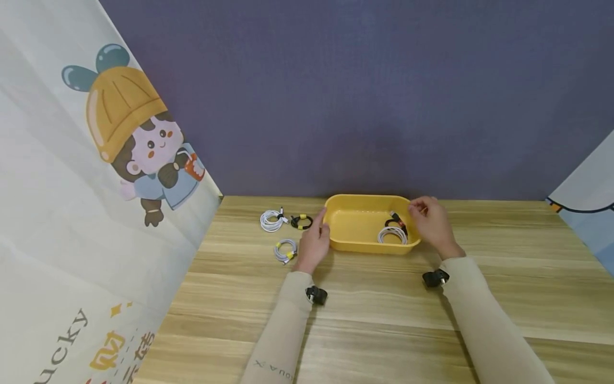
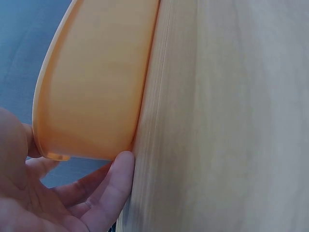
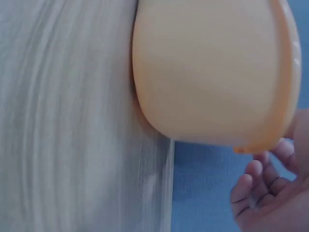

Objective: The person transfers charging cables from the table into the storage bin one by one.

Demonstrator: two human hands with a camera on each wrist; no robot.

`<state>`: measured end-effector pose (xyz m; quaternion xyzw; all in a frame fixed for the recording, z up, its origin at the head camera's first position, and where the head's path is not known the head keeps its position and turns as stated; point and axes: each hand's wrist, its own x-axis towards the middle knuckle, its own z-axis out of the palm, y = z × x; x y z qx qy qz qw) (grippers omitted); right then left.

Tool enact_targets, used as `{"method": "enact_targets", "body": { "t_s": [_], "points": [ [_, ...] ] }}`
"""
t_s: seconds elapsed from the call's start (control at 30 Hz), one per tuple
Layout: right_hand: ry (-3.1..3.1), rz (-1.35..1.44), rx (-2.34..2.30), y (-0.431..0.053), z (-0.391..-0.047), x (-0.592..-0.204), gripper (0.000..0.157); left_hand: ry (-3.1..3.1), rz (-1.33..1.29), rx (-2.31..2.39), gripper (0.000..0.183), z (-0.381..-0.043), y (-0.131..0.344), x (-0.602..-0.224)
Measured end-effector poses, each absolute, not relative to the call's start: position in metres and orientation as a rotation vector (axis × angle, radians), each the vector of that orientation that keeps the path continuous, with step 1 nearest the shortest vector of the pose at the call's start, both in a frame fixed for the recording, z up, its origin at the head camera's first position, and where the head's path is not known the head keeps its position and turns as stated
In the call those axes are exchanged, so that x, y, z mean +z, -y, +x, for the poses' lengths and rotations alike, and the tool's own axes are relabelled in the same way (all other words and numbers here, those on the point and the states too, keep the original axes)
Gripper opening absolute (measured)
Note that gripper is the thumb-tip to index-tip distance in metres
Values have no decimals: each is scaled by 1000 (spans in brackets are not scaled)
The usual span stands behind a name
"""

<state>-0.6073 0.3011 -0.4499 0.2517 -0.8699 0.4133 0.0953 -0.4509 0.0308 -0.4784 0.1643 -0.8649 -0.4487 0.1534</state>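
A yellow plastic bin (image 1: pixel 368 247) stands on the wooden table near its back edge. Two coiled cables lie at the bin's right end: a pale one (image 1: pixel 382 234) and a black one (image 1: pixel 402 226) with an orange band. At the bin's left end, my left hand (image 1: pixel 314 246) pinches the rim, with other fingertips low against the end wall (image 2: pixel 96 82) in the left wrist view. My right hand (image 1: pixel 434 224) pinches the right end of the rim between thumb and forefinger, its remaining fingers loosely curled below the lip (image 3: pixel 289 72) in the right wrist view.
Left of the bin lie three more coiled cables: a white one (image 1: pixel 268 226), a black one (image 1: pixel 295 224) with yellow ties, and a grey one (image 1: pixel 277 253) with yellow ties. A dark blue panel (image 1: pixel 364 106) rises behind the table (image 1: pixel 369 325). A printed curtain (image 1: pixel 48 213) hangs at the left.
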Motion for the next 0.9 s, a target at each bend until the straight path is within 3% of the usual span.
{"method": "enact_targets", "body": {
  "t_s": [0.53,0.9],
  "points": [
    [2751,339,1330,-316,-517,-480,56,2543,325,-1279,49,-405,-9,-487],
    [2684,256,1664,-313,-469,-497,52,2591,233,-1279,48,-377,5,-491]
  ]
}}
